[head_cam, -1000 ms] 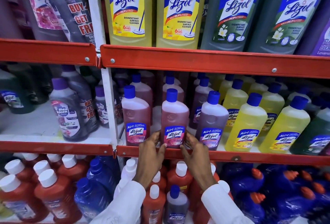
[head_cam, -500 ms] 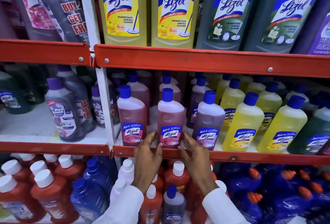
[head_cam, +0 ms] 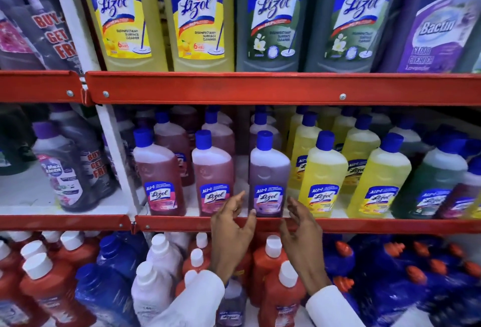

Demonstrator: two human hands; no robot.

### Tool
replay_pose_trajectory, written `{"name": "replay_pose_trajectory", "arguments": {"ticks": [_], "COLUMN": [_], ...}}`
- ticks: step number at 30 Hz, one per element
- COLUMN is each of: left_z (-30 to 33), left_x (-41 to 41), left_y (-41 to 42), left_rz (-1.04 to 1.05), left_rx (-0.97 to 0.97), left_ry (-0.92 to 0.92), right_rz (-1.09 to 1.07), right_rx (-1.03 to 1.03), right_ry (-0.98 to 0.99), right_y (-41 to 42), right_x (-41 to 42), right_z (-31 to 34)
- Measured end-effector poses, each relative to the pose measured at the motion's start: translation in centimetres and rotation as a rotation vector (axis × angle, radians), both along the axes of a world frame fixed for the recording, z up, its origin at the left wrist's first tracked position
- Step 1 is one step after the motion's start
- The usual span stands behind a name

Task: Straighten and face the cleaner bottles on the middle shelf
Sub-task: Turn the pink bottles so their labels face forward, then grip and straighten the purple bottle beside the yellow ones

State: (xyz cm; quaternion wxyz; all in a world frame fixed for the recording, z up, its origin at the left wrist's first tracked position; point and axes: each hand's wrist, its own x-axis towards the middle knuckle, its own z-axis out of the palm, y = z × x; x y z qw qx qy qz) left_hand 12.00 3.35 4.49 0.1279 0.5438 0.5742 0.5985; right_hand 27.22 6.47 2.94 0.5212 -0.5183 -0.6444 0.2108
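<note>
Head view: on the middle shelf front row we count two pink bottles, one purple bottle, two yellow bottles. Our left hand and right hand, fingers spread, flank the purple bottle; the left thumb touches its base.

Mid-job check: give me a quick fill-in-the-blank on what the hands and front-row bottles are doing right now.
1. Both hands flank the front-row bottle holding ____ liquid, the purple Lizol bottle.
2. The left hand and right hand are both ____, not gripping.
3. Every middle-shelf Lizol cap is coloured ____.
4. Immediately right of that bottle stands a ____ bottle.

Missing words: purple; open; blue; yellow
</note>
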Motion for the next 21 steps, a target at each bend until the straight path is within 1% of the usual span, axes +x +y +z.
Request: {"name": "replay_pose_trajectory", "arguments": {"ticks": [3,6,10,21], "left_z": [-0.3,-0.3,-0.1,-0.4], "left_x": [0.0,-0.1,0.2,0.3], "left_y": [0.7,1.2,1.6,1.9], "left_rz": [-0.001,-0.019,-0.009,-0.023], "left_rx": [-0.059,-0.1,-0.112,-0.11], "left_ry": [0.035,0.078,0.102,0.036], "right_rz": [0.076,0.122,0.176,0.193], "right_rx": [-0.026,-0.043,-0.049,-0.061], "right_ry": [-0.077,-0.109,-0.088,-0.053], "right_y": [0.7,1.3,1.4,1.2], "right_x": [0.4,0.8,1.3,1.6], "right_z": [0.4,0.6,0.9,1.1]}}
